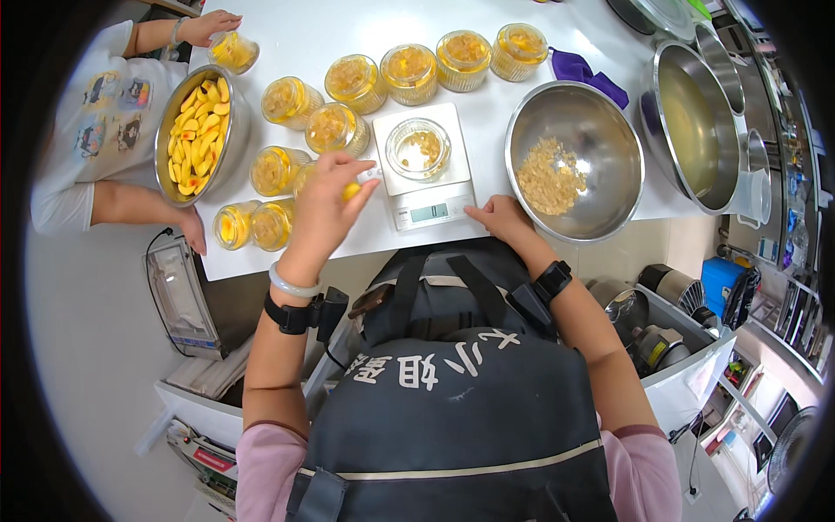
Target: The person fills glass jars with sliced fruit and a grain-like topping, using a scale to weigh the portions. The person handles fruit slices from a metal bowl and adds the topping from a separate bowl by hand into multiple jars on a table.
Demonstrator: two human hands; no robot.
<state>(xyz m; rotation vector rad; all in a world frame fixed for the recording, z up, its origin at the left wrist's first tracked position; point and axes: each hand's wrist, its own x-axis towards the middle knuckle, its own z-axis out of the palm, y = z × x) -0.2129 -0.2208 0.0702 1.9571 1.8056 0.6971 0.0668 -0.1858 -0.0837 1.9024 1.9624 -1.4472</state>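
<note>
A white kitchen scale (424, 197) bears a glass jar (418, 150) with some golden, lumpy jelly-like pieces inside. My right hand (504, 219) rests at the table edge, one fingertip on the scale's lower right corner by the display; its fingers are loosely bent and apart, holding nothing. Just left of the scale, my left hand (329, 202) is closed in a pinch. Something yellow and whitish shows between its fingertips, too little to name. Beyond my right hand stands a wide steel bowl (600, 161) with a heap of the same golden pieces (550, 176).
Several filled jars (409, 74) line the table's back and left. At far left, a person's hand (211, 26) touches a jar (234, 52) beside a bowl of yellow fruit slices (200, 135). A purple cloth (590, 76) and a basin of pale liquid (691, 122) lie right.
</note>
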